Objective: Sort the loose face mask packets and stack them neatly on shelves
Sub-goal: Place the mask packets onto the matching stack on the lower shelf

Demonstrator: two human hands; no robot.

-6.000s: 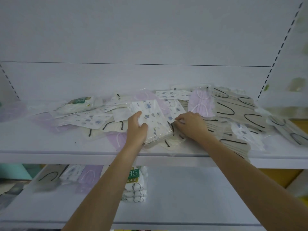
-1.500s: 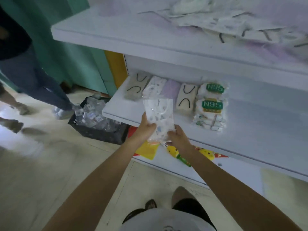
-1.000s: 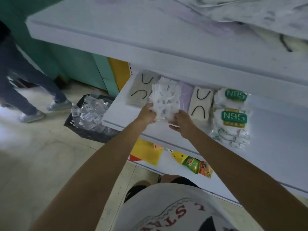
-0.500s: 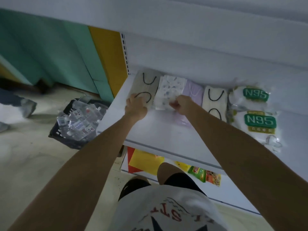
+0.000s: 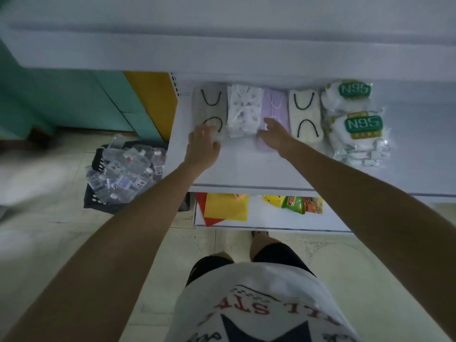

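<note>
Patterned mask packets (image 5: 244, 108) sat as one stack on the white shelf (image 5: 246, 169), long side running front to back, and neither hand held them.

Relative to that stack:
- Grey packets with black ear loops (image 5: 209, 104) lay just left of it, edge to edge.
- Lilac packets (image 5: 274, 104) lay just right of it, touching.
- Cream packets with black loops (image 5: 306, 117) were one slot further right.
- N95 packs (image 5: 356, 124) were furthest right, piled in two rows with the near row fanned out.
- Left hand (image 5: 202, 146) was at its near-left corner, fingers spread and loose over the near end of the grey pile, gripping nothing. The frame was blurred there, so I couldn't tell whether they touched.
- Right hand (image 5: 276, 137) was at its near-right corner, fingers straight, lying over the near end of the lilac pile with nothing in it.
- Upper shelf (image 5: 222, 53) overhung it from above.
- Yellow and red sheets (image 5: 225, 209) were on a lower shelf below it, and snack packets (image 5: 296, 204) were below and to the right.
- Black crate of clear bottles (image 5: 121, 174) stood on the floor, well off to the left and lower.
</note>
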